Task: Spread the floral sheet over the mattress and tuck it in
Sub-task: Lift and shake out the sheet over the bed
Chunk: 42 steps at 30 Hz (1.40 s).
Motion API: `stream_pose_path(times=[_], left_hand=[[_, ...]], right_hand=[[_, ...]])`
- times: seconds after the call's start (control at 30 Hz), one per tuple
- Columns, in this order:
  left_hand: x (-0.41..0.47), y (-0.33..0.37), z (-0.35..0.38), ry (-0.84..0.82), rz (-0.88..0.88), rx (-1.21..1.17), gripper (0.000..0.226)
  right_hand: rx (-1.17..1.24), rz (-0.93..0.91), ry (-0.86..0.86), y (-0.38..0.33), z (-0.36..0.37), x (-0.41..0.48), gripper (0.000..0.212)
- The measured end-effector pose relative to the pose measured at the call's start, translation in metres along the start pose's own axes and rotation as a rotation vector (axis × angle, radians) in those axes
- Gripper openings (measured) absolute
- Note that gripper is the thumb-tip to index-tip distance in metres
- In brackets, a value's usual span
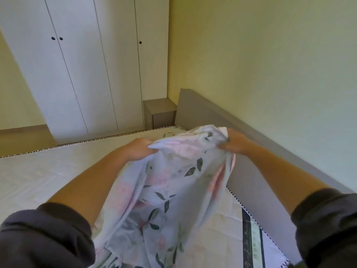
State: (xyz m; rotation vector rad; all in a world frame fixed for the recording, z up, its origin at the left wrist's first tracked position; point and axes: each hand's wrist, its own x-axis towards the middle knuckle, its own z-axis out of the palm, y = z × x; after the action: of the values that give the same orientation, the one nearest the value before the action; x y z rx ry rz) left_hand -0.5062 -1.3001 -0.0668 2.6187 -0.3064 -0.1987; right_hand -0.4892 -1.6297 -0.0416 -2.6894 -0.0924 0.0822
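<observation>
Head view: left hand and right hand each clench the bunched floral sheet (pink blooms, dark leaves), lifted above the mattress beside the grey headboard.

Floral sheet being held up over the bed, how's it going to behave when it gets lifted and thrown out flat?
Probably very floppy: the floral sheet hangs in loose folds below the left hand and right hand. It looks thin and light, so it may billow. It seems bunched at each grip, so it may need shaking out.
</observation>
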Motion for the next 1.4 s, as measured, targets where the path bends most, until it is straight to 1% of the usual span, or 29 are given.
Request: stream_pose_path(times=[0.07, 0.1, 0.13, 0.2, 0.23, 0.27, 0.3, 0.33, 0.37, 0.43, 0.5, 0.57, 0.63, 0.7, 0.73, 0.8, 0.87, 0.9, 0.97, 1.0, 1.03, 1.1, 1.13, 1.17, 1.23, 1.3, 1.33, 1.37, 1.4], left_hand=[[0.006, 0.027, 0.002, 0.04, 0.14, -0.07, 0.028], [0.007, 0.041, 0.002, 0.052, 0.21, -0.087, 0.033], [0.007, 0.052, 0.002, 0.055, 0.272, -0.082, 0.036], [0.005, 0.06, 0.003, 0.053, 0.339, 0.028, 0.033], [0.002, 0.056, 0.001, 0.053, 0.337, 0.149, 0.029], [0.001, 0.048, 0.001, 0.057, 0.285, 0.296, 0.025], [-0.001, 0.036, 0.0, 0.064, 0.208, 0.437, 0.021], [-0.004, 0.022, -0.001, 0.077, 0.132, 0.516, 0.016], [-0.006, 0.007, -0.001, 0.089, 0.072, 0.51, 0.012], [-0.005, -0.017, 0.0, 0.098, 0.027, 0.293, 0.012], [-0.007, -0.023, -0.001, 0.113, 0.023, -0.031, 0.025], [-0.009, -0.009, -0.004, 0.137, 0.083, -0.233, 0.028], [-0.013, 0.018, -0.009, 0.158, 0.177, -0.331, 0.025], [-0.017, 0.049, -0.016, 0.167, 0.255, -0.392, 0.023], [-0.018, 0.062, -0.018, 0.162, 0.294, -0.408, 0.024], [-0.022, 0.081, -0.02, 0.137, 0.357, -0.422, 0.026], [-0.026, 0.085, -0.019, 0.084, 0.406, -0.465, 0.026], [-0.028, 0.084, -0.018, 0.047, 0.426, -0.493, 0.026], [-0.03, 0.08, -0.016, 0.005, 0.453, -0.544, 0.024], [-0.031, 0.078, -0.015, -0.001, 0.457, -0.568, 0.022], [-0.031, 0.075, -0.013, -0.004, 0.452, -0.595, 0.02], [-0.031, 0.072, -0.01, 0.001, 0.441, -0.652, 0.018], [-0.031, 0.071, -0.007, -0.001, 0.436, -0.673, 0.016], [-0.031, 0.069, -0.005, -0.014, 0.425, -0.695, 0.013], [-0.034, 0.068, -0.001, -0.034, 0.36, -0.816, 0.007], [-0.032, 0.062, 0.006, 0.004, 0.249, -0.917, 0.016], [-0.027, 0.056, 0.012, 0.064, 0.189, -0.883, 0.019], [-0.02, 0.048, 0.019, 0.102, 0.123, -0.771, 0.023], [-0.016, 0.043, 0.025, 0.082, 0.064, -0.647, 0.03]], right_hand=[[0.127, -0.165, -0.136, -0.025, 0.02, -0.011, 0.089], [0.13, -0.228, -0.151, -0.039, 0.033, -0.015, 0.095], [0.101, -0.269, -0.151, -0.05, 0.045, -0.015, 0.088], [-0.043, -0.324, -0.122, -0.062, 0.061, -0.014, 0.042], [-0.11, -0.322, -0.067, -0.063, 0.064, -0.016, 0.022], [-0.146, -0.304, -0.019, -0.059, 0.063, -0.016, 0.014], [-0.16, -0.268, 0.025, -0.053, 0.056, -0.018, 0.016], [-0.164, -0.22, 0.066, -0.045, 0.048, -0.021, 0.021], [-0.165, -0.167, 0.093, -0.037, 0.038, -0.027, 0.022], [-0.134, -0.011, 0.115, -0.017, 0.019, -0.035, 0.016], [-0.137, 0.157, 0.108, 0.0, 0.006, -0.043, 0.023], [-0.208, 0.217, 0.054, 0.008, 0.003, -0.049, 0.028], [-0.139, 0.104, -0.026, -0.005, 0.006, -0.056, 0.033], [0.142, -0.06, -0.174, -0.037, 0.015, -0.064, 0.044], [0.261, -0.089, -0.231, -0.05, 0.02, -0.064, 0.046], [0.408, -0.075, -0.275, -0.069, 0.032, -0.063, 0.037], [0.441, -0.088, -0.199, -0.079, 0.034, -0.062, 0.029], [0.458, -0.095, -0.148, -0.079, 0.032, -0.061, 0.034], [0.556, -0.081, -0.083, -0.076, 0.026, -0.06, 0.059], [0.576, -0.089, -0.09, -0.074, 0.023, -0.061, 0.068], [0.542, -0.116, -0.108, -0.073, 0.023, -0.063, 0.065], [0.306, -0.148, -0.148, -0.074, 0.03, -0.066, 0.033], [0.243, -0.148, -0.125, -0.075, 0.036, -0.067, 0.025], [0.238, -0.134, -0.071, -0.075, 0.041, -0.066, 0.024], [0.352, -0.107, 0.1, -0.074, 0.039, -0.068, 0.02], [0.479, -0.081, 0.271, -0.075, 0.024, -0.075, 0.028], [0.518, -0.073, 0.322, -0.076, 0.015, -0.078, 0.032], [0.536, -0.075, 0.355, -0.076, 0.007, -0.082, 0.034], [0.541, -0.075, 0.372, -0.076, 0.0, -0.085, 0.034]])
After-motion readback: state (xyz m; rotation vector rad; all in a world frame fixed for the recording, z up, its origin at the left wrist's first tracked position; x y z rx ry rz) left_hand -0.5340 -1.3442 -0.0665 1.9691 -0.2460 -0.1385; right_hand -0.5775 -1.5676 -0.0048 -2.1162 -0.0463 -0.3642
